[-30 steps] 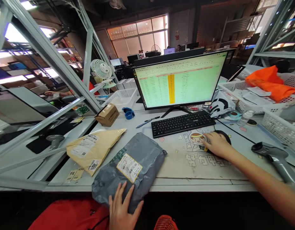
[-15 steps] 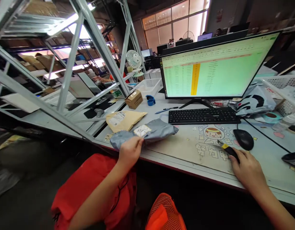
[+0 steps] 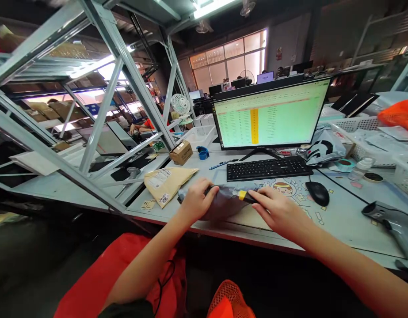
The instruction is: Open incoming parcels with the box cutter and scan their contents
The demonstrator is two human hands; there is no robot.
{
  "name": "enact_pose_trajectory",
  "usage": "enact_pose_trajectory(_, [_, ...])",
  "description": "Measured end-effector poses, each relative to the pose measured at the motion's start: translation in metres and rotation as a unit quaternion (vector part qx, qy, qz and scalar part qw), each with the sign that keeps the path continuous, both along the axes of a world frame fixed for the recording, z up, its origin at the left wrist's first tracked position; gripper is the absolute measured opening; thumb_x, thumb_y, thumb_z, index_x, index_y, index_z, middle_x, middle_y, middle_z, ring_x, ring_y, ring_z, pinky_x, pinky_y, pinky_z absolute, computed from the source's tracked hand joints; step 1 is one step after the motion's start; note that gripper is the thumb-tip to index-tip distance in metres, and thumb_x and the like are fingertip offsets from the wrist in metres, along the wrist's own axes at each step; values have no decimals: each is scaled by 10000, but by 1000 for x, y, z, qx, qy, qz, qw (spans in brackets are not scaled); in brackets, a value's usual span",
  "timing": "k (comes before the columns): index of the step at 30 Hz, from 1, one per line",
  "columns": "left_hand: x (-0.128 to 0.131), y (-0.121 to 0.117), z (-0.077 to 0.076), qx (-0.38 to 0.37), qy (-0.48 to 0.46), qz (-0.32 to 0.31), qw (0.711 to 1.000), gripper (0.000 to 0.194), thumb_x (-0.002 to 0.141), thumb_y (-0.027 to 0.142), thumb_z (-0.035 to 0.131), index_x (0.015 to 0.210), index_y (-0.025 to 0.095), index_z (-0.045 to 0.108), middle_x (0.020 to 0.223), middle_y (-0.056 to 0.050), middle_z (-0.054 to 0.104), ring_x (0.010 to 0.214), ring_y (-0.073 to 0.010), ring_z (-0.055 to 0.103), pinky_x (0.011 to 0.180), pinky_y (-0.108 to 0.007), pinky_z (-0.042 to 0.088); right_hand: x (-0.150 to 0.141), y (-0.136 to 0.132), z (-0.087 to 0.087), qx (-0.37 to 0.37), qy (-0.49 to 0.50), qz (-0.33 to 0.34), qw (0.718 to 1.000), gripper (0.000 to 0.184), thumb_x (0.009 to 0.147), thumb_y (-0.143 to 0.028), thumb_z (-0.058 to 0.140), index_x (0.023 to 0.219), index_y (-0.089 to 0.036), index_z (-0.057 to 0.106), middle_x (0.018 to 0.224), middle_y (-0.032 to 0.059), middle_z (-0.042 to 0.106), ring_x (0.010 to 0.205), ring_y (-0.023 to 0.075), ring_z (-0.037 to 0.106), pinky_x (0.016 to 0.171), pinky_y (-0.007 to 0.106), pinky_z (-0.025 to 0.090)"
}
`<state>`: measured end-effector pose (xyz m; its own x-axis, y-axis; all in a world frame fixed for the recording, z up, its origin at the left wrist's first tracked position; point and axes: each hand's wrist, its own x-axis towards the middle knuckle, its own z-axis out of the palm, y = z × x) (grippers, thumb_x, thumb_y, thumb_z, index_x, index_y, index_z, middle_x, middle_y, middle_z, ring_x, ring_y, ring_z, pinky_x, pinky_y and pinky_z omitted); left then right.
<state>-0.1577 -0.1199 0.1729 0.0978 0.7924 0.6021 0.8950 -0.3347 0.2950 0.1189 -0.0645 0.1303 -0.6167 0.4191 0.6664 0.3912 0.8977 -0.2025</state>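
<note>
A grey plastic mailer bag [image 3: 220,205] is tilted up at the front of the desk, its near side in shadow. Closed round its upper left edge is my left hand [image 3: 199,198]. In my right hand [image 3: 276,207] is a utility knife [image 3: 244,195] with a black and yellow body, pointing left. Its tip meets the top edge of the bag; whether the blade has gone through the plastic I cannot tell. Left of the bag lies a yellow padded envelope [image 3: 167,183] with white labels.
Behind the bag are a black keyboard [image 3: 268,168] and a monitor [image 3: 270,117]. A mouse [image 3: 317,193] and a barcode scanner [image 3: 387,221] lie to the right. A small carton [image 3: 181,153] stands at the back left, by a metal frame [image 3: 137,77].
My right hand has brought the knife left from the desk mat to the bag's edge. My left hand has shifted right and raised that edge. The view has turned slightly right.
</note>
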Motion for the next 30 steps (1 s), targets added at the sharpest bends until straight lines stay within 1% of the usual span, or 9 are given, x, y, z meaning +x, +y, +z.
enact_pose_trajectory(6, [-2,-27,-16,10,43,-59,997,293,1053,307,447,849,201,630,816,-46,618,785,-169,575,742,-289,472,-18,4,-12,6,-40,6,999,389,1054,-307,467,1384,-184,631,1129,129,674,936,226,668,838,361,573])
enact_pose_trajectory(9, [-12,-39,-22,66,19,-44,997,267,1043,290,472,844,196,622,782,-39,623,753,-158,577,720,-275,475,32,41,-32,-2,-57,-117,991,417,1047,-356,440,1356,-208,677,1087,125,678,820,217,652,741,344,551])
enact_pose_trajectory(12, [-23,-43,-21,48,-12,26,998,286,1032,295,477,787,195,583,718,-16,601,682,-146,569,662,-266,457,100,88,-71,-41,-57,-307,949,498,1033,-430,396,1348,-184,693,1102,148,678,845,264,657,748,389,539])
enact_pose_trajectory(16, [-25,-37,-15,-29,59,36,997,305,994,445,545,878,191,667,798,-54,689,753,-188,650,703,-295,488,141,109,-122,-160,-113,-369,909,496,1002,-415,433,1302,-138,714,1109,177,679,905,312,674,793,445,546])
enact_pose_trajectory(18, [-19,-34,-14,-45,115,-4,992,353,957,527,608,1017,196,713,871,-76,729,816,-213,685,744,-305,503,128,92,-130,-178,-127,-391,894,438,977,-365,479,1236,-121,735,1112,197,682,954,342,678,825,492,543])
enact_pose_trajectory(20, [-10,-32,-13,-77,166,-26,983,314,969,499,605,994,209,724,831,-61,721,779,-201,682,715,-292,488,96,60,-122,-129,-68,-363,920,373,973,-330,506,1187,-129,735,1143,195,686,1067,359,660,907,532,522])
enact_pose_trajectory(23, [5,-32,-6,-138,218,-1,966,232,992,300,529,822,207,657,783,-44,679,725,-192,654,664,-295,446,32,5,-92,-42,61,-135,988,300,1009,-310,504,1200,-180,696,1174,145,691,1138,284,639,1002,468,502])
enact_pose_trajectory(25, [14,-31,0,-175,232,21,957,167,951,209,515,819,206,617,793,-53,676,719,-212,648,648,-313,427,-13,-21,-72,-35,57,-14,998,354,1006,-298,528,1327,-186,626,1327,148,642,1251,285,581,1043,456,481])
enact_pose_trajectory(30, [16,-12,8,-289,200,44,935,219,978,301,499,893,190,668,820,-94,726,700,-243,651,611,-321,378,-89,-20,-54,-12,90,-17,996,266,1005,-226,544,1252,-165,623,1207,143,684,1195,304,567,995,475,408])
